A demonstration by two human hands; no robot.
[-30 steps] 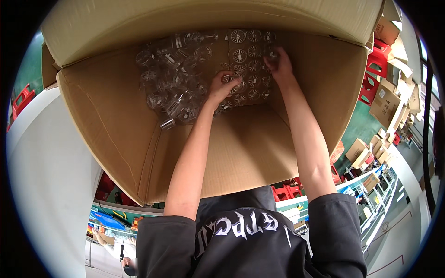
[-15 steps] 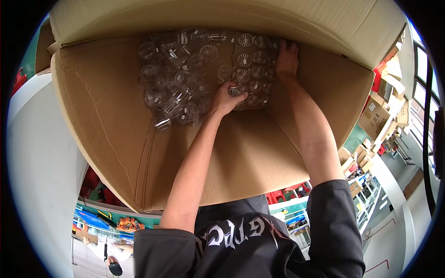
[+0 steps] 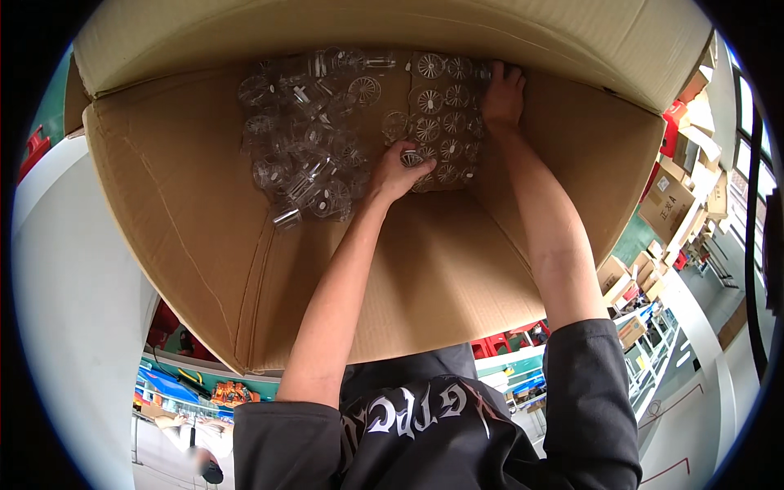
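Inside a deep cardboard box (image 3: 392,302), clear plastic pieces with round, spoked ends lie on the bottom. My left hand (image 3: 398,173) grips one clear plastic piece (image 3: 411,158) between thumb and fingers, at the near left edge of neat rows (image 3: 429,100) of the same pieces. My right hand (image 3: 502,102) reaches to the far right end of these rows, its fingers bent beside the outermost column; what they close on is mostly hidden. To the left spreads a loose heap (image 3: 302,147) of such pieces, some on their sides. Two single pieces lie between heap and rows.
The box's far flap (image 3: 392,28) rises beyond my hands, and its side walls stand left and right. Cardboard boxes (image 3: 665,204) are stacked outside on the right. At lower left, orange items (image 3: 233,394) lie near another person.
The view has shifted slightly. Both hands stay in nearly the same places, the left still gripping its clear piece; my right fingers have moved only a little.
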